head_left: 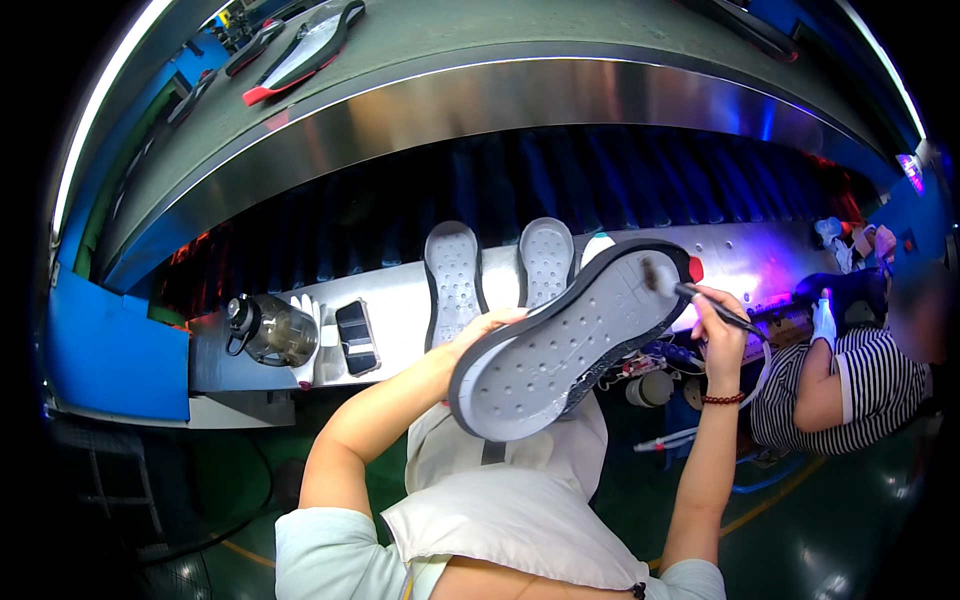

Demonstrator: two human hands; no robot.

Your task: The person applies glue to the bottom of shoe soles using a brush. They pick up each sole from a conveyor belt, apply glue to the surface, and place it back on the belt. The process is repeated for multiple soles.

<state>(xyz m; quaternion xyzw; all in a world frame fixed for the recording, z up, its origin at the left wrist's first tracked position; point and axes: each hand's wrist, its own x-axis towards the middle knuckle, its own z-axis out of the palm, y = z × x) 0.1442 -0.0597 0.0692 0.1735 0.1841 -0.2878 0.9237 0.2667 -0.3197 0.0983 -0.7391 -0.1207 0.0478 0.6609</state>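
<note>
A large shoe sole (545, 365), grey inside with a raised dark rim and small round dimples, is held up tilted in front of me. My left hand (485, 332) grips its left edge, the fingers partly hidden behind it. In my right hand (722, 325) is a black-handled brush (655, 275), its dark bristles touching the grey inner face near the sole's far right end. That patch looks wet and shiny. Two more grey soles, one at the left (453, 280) and one to its right (547, 262), lie on the metal shelf behind.
A dark-lidded bottle (280, 330) and a phone (357, 338) stand at the left of the shelf (400, 268). Beyond runs a conveyor belt (520, 22) carrying soles (312, 52). At the right, a co-worker in a striped shirt (875, 385) sits close by cables and a round container (652, 388).
</note>
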